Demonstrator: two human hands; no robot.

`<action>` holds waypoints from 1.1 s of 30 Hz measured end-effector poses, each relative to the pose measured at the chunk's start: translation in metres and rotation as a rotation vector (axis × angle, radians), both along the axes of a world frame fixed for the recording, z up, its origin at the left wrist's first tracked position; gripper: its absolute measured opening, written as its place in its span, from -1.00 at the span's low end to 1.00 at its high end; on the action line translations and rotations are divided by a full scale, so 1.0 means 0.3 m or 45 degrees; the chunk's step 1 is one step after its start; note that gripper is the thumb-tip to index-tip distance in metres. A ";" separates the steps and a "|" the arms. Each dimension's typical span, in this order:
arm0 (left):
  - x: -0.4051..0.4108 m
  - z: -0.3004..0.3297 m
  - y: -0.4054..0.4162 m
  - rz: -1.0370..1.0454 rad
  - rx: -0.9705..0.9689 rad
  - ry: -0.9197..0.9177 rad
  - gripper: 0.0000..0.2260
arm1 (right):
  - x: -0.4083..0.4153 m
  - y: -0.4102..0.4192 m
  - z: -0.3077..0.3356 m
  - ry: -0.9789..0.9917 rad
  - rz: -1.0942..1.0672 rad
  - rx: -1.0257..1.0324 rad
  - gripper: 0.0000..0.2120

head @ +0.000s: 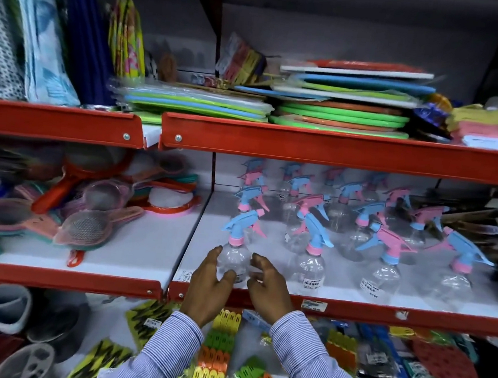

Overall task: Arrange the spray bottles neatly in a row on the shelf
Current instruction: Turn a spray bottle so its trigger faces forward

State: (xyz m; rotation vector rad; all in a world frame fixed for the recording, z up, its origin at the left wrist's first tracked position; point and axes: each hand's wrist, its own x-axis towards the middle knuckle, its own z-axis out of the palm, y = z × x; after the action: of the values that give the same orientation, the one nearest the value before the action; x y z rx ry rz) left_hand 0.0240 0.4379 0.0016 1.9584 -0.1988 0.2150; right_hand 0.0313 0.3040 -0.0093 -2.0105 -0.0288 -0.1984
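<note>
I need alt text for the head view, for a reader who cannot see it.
Two hands, left and right, cup a clear spray bottle at the front of a red shelf. More bottles stand beside and behind it.

Spray bottles [310,268] have clear glossy plastic bodies with matt blue and pink plastic trigger heads, on a smooth white shelf [267,238] board edged in glossy red painted metal; sleeves [312,352] are striped woven cloth.

Counts: about 13 spray bottles [311,253] on shelf [351,308], rear ones blurred; 2 hands [207,287]; 3 shelf levels.
</note>
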 end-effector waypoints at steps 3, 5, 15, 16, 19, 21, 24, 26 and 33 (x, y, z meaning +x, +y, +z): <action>0.013 -0.002 0.013 -0.036 -0.004 0.043 -0.54 | -0.007 0.009 -0.009 -0.006 -0.015 -0.033 -0.50; 0.021 -0.005 0.021 -0.057 -0.010 0.053 -0.52 | -0.008 0.011 -0.012 -0.012 -0.024 -0.029 -0.52; 0.024 -0.016 0.027 -0.042 0.025 0.095 -0.48 | -0.024 0.005 -0.022 -0.089 -0.066 -0.026 -0.56; 0.015 -0.020 0.027 -0.001 0.023 0.069 -0.45 | -0.035 -0.004 -0.026 -0.121 -0.083 -0.013 -0.56; -0.032 -0.020 0.018 0.143 -0.078 -0.170 -0.50 | -0.089 -0.061 -0.046 -0.295 -0.226 0.036 -0.61; -0.067 -0.014 -0.005 0.222 -0.122 -0.331 -0.65 | -0.128 -0.123 -0.061 -0.386 -0.377 0.050 -0.65; -0.102 -0.016 -0.073 0.199 -0.065 -0.435 -0.75 | -0.158 -0.230 -0.072 -0.455 -0.619 0.043 -0.70; -0.109 -0.019 -0.148 0.106 -0.056 -0.396 -0.75 | -0.151 -0.303 -0.072 -0.499 -0.701 0.058 -0.67; -0.070 -0.037 -0.380 -0.047 0.009 -0.099 -0.65 | -0.021 -0.450 -0.037 -0.112 -0.229 0.019 -0.43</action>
State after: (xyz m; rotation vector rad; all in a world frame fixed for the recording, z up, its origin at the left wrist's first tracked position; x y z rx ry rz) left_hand 0.0029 0.3240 -0.0095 1.9531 -0.2868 0.2664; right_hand 0.0251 0.1689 -0.0205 -1.9884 0.0978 -0.4002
